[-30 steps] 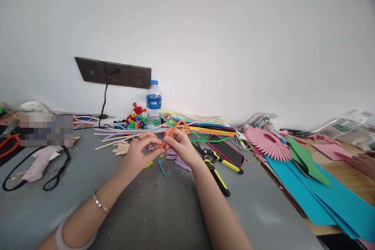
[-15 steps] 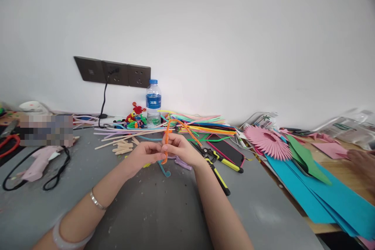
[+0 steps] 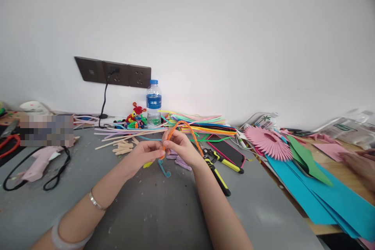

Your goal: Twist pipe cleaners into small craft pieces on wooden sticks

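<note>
An orange pipe cleaner (image 3: 190,125) arches up from my fingers and bends down to the right, behind my right wrist. My right hand (image 3: 179,146) pinches it near its lower end. Close beside, my left hand (image 3: 149,153) has its thumb and fingertips closed on the short orange end. Below the hands a curled blue pipe cleaner piece (image 3: 164,168) lies on the grey table (image 3: 152,211). Purple pieces (image 3: 182,162) and a small yellow piece (image 3: 148,164) rest near it, partly hidden by my hands.
Yellow-and-black pliers (image 3: 218,175) and a phone (image 3: 225,150) lie to the right. Behind stand a water bottle (image 3: 154,103) and bundled pipe cleaners (image 3: 202,123). Wooden sticks (image 3: 122,147) and a pink glue gun (image 3: 38,168) are left. Another person's hand (image 3: 359,166) touches pink paper at far right.
The orange pipe cleaner's arch has widened and leans further right. My fingers have shifted slightly along its lower end. The other person's hand has moved left over the pink paper.
</note>
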Demonstrator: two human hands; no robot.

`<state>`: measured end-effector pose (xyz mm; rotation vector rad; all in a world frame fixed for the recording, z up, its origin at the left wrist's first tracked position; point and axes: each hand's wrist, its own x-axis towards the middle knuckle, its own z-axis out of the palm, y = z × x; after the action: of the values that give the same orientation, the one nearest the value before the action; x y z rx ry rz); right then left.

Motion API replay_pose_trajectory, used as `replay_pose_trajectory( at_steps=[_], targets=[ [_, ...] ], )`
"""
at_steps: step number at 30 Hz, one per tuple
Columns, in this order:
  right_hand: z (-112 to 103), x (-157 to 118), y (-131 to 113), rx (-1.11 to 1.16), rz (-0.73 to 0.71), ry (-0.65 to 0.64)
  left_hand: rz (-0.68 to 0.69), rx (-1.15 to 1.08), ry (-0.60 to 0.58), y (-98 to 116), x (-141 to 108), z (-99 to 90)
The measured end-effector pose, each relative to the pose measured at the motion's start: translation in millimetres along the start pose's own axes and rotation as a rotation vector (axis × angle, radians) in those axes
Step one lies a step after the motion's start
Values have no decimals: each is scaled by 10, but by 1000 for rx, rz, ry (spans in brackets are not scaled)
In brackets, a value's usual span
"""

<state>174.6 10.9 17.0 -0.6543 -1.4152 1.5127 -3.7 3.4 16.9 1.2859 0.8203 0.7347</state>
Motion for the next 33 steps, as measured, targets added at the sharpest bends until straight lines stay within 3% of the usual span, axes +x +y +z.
replay_pose_trajectory(
  at_steps=[11, 18, 26, 33],
  targets=[
    [-26, 22, 21, -34, -68, 67, 28, -190, 172, 26, 34, -8],
    [-31, 26, 36, -46, -75, 59, 51, -185, 268, 13, 47, -10],
    [-63, 21, 38, -38, -37, 94, 14, -148, 137, 10, 30, -73],
    [-62, 16, 24, -84, -20, 65, -9, -95, 95, -41, 50, -95]
  ],
)
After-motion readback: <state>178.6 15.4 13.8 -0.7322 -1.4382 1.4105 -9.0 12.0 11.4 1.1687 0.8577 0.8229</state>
